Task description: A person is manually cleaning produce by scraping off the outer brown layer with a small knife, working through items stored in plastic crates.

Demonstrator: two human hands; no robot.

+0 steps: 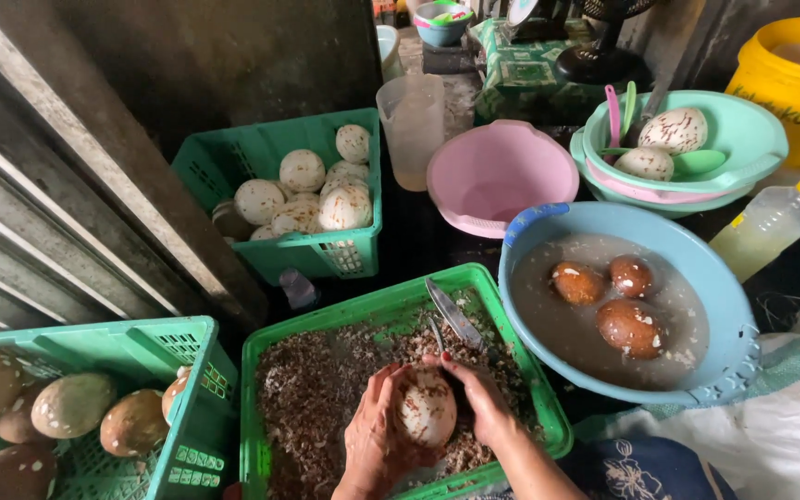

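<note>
Cupping a pale round nut [426, 407] at bottom centre, the left hand [377, 435] wraps it; the right hand [478, 398] grips a knife [453, 315] over the green tray [326, 324].

**One head-worn camera, looking steeply down**

A single view came from the person's head, facing forward and down. It sat close above the hands [427, 421] at the bottom edge, while baskets and basins spread farther ahead toward the top.

A tray [270, 370] of shavings sat between a basket [198, 389] on its left and a water-filled basin [728, 306] on its right; another basket [233, 162] stood behind.
</note>
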